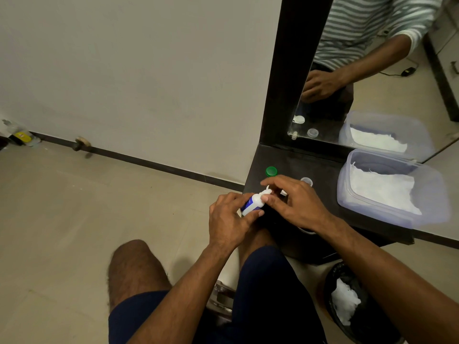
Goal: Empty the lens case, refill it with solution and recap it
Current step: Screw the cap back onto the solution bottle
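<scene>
A small white solution bottle (253, 204) with a blue label lies tilted in my left hand (229, 219), which grips its body at the dark counter's left corner. My right hand (295, 202) pinches the bottle's white tip with thumb and fingers. A green lens case cap (271, 171) rests on the counter just behind my hands. A clear white cap (306, 181) sits to its right, partly hidden by my right fingers. The lens case itself is hidden under my right hand.
A clear plastic tub (347, 194) holding white tissue stands on the dark counter (323, 170) at right, against a mirror (372, 83). A black-lined bin (330, 281) with crumpled tissue sits on the floor below. Beige floor tiles (99, 207) spread to the left.
</scene>
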